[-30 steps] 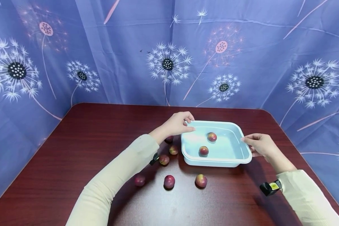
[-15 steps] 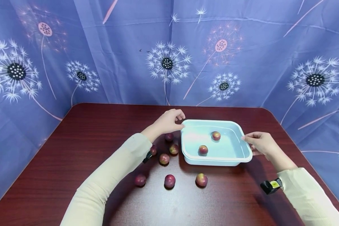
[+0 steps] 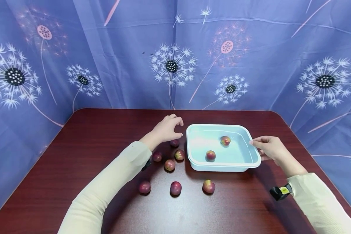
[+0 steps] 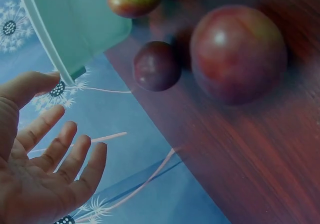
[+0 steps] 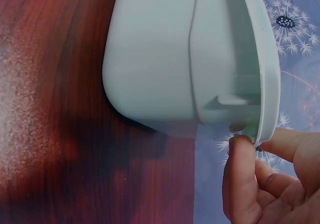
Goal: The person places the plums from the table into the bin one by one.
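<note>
A pale blue plastic basin stands on the table at right of centre, two plums lying inside. My right hand pinches its right rim between thumb and fingers; the right wrist view shows the fingertips at the basin's rim. To the left of the basin, my left hand is over the table with fingers spread and holding nothing. Beneath and near it lie a dark plum, a reddish plum and a yellowish plum. Up close, the left wrist view shows a large red plum.
Closer to the front lie a dark red plum, a round red plum and a red-yellow plum. The brown wooden table ends at a blue dandelion-print cloth behind.
My left hand has drawn back leftward from over the basin's left rim. Inside, the farther plum has rolled a little to the right. My right hand stays on the rim.
</note>
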`<control>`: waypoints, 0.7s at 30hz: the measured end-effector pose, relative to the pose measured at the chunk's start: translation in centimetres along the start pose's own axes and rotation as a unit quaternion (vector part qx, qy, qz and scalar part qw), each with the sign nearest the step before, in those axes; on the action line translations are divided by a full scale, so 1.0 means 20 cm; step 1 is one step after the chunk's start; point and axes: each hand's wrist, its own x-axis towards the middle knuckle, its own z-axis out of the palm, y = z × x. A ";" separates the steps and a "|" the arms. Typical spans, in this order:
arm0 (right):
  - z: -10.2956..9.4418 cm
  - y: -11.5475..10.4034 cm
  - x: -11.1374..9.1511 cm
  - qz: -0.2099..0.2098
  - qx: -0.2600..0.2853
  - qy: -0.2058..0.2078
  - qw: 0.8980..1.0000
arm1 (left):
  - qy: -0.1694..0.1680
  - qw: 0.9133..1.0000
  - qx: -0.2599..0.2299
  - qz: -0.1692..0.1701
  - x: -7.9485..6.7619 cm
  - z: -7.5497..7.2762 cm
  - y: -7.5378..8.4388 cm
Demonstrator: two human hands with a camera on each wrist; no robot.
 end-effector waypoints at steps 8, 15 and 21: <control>0.00 0.00 0.00 0.001 0.005 0.000 1.000 | -0.022 0.998 0.054 -0.011 -0.01 0.02 -0.03; -0.01 0.00 0.00 0.004 -0.003 -0.005 1.000 | -0.071 0.995 0.069 -0.020 -0.03 0.04 -0.03; -0.01 0.00 0.00 0.006 -0.001 -0.005 1.000 | -0.085 0.993 0.071 -0.025 -0.03 0.06 -0.03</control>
